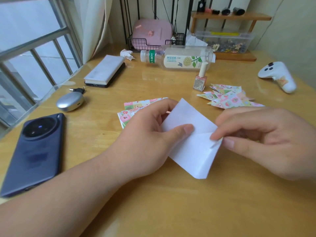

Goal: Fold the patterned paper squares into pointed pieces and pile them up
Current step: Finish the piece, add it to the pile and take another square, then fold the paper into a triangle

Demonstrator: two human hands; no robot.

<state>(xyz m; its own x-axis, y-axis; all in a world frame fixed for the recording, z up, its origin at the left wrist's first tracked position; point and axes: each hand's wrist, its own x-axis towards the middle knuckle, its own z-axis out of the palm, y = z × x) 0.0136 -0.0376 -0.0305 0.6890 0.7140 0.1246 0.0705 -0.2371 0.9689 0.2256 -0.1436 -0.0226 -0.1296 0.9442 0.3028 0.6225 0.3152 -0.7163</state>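
A paper square [189, 144], white side up, is held just above the wooden table [153, 202] at the centre. My left hand [150, 134] grips its left edge, thumb on top and fingers behind. My right hand [266, 141] pinches the right edge between thumb and forefinger, curling it over so a sliver of pattern shows. A small stack of flat patterned squares [132, 110] lies behind my left hand, partly hidden. A pile of folded pointed pieces [229, 97] lies at the right rear.
A dark phone [35, 151] lies at the left, with a silver earbud case [70, 101] and a power bank [106, 71] behind it. A plastic bottle [177, 58] lies on its side at the back, a nail polish bottle [200, 79] stands near the pile, and a white controller [278, 76] sits at the right.
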